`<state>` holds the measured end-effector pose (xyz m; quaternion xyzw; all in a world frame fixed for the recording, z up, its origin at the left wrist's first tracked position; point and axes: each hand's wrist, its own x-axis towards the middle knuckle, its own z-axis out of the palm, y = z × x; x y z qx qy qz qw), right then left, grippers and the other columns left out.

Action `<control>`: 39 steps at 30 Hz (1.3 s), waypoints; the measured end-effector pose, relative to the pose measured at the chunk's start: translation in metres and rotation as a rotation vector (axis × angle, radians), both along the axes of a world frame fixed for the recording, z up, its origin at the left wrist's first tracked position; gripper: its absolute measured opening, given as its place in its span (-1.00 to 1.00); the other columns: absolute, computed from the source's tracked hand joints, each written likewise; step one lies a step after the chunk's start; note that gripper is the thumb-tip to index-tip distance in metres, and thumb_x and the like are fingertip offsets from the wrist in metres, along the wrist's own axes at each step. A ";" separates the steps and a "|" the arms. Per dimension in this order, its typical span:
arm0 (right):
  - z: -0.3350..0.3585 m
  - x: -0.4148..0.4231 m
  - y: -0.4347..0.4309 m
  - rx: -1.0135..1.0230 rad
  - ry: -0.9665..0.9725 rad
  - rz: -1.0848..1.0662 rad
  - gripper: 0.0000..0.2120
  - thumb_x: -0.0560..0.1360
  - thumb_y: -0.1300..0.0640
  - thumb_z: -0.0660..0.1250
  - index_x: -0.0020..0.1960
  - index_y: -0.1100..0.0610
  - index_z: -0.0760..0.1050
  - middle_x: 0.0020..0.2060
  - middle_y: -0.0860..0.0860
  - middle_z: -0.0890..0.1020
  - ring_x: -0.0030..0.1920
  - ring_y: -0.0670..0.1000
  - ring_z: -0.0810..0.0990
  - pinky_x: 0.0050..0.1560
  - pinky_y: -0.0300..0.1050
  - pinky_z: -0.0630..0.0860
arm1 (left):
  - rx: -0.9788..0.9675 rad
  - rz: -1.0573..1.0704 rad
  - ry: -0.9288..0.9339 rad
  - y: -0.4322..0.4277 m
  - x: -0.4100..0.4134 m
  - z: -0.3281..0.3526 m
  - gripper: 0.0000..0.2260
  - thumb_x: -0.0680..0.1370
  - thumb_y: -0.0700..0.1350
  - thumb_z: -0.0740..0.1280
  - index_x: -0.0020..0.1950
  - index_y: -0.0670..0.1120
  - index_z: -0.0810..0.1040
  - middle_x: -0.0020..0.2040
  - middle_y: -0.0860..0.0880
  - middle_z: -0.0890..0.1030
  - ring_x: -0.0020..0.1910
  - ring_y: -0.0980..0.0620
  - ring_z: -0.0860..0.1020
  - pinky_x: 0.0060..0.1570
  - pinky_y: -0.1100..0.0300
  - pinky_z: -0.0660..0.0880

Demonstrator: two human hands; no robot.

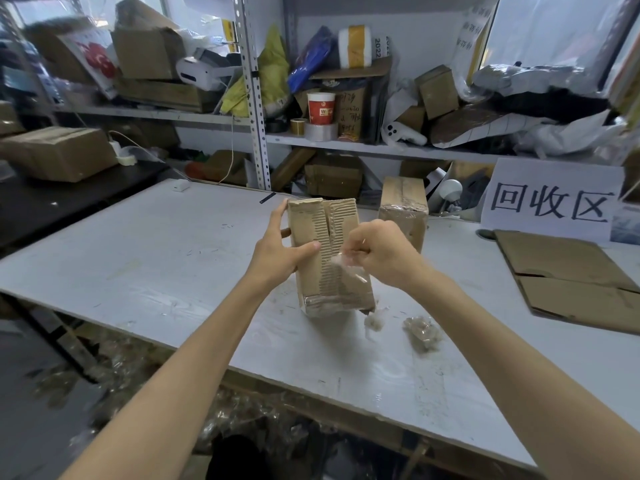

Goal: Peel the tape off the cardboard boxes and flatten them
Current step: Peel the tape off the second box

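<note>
Head view: a box stands on end on the white table, near its middle, leaning slightly. The left hand grips the box's left side, thumb across the front face and fingers up along the far edge. The right hand is clenched around a strip of clear tape, pinching it just off the front face; the strip's other end is stuck to the box. Along the centre seam the outer paper is torn away, showing the corrugation. More tape wraps the lower end. Two tape wads lie on the table just right of the box. A second box stands behind, and flat cardboard lies at right below a sign.
</note>
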<state>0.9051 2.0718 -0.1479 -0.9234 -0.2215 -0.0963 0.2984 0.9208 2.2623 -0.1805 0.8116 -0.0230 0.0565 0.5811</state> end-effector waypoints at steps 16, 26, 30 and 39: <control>-0.032 0.008 0.008 -0.136 -0.348 -0.122 -0.69 0.34 0.02 0.53 0.01 0.14 0.60 -0.07 0.02 0.56 -0.06 0.02 0.48 -0.13 -0.05 0.52 | -0.054 0.030 0.032 -0.002 0.005 -0.011 -0.14 0.43 -0.08 0.55 0.57 0.20 0.12 0.46 -0.07 0.41 0.31 -0.09 0.49 0.01 0.03 0.61; -0.009 0.006 -0.004 -0.093 0.264 0.161 -0.90 0.46 0.27 0.41 -0.17 0.10 0.58 -0.29 -0.06 0.54 -0.32 -0.15 0.46 -0.30 -0.36 0.41 | -0.094 0.023 0.019 -0.004 0.004 -0.009 -0.19 0.44 -0.13 0.54 0.56 0.17 0.18 0.39 -0.09 0.47 0.24 -0.05 0.51 -0.07 0.05 0.62; -0.021 0.007 0.003 -0.056 -0.113 -0.024 -0.89 0.41 0.29 0.46 -0.13 0.12 0.61 -0.22 -0.02 0.60 -0.20 -0.04 0.54 -0.16 -0.07 0.53 | -0.094 0.041 0.028 -0.006 0.006 -0.009 -0.19 0.44 -0.13 0.53 0.57 0.16 0.17 0.40 -0.10 0.46 0.29 -0.12 0.50 0.06 -0.09 0.61; -0.040 0.004 0.008 -0.074 -0.561 -0.003 -0.90 0.37 0.30 0.48 -0.23 0.17 0.58 -0.26 0.00 0.60 -0.25 0.01 0.50 -0.32 -0.13 0.48 | -0.082 0.060 0.036 -0.009 0.009 -0.010 -0.19 0.45 -0.11 0.53 0.57 0.15 0.17 0.41 -0.09 0.45 0.27 -0.08 0.50 -0.07 0.05 0.61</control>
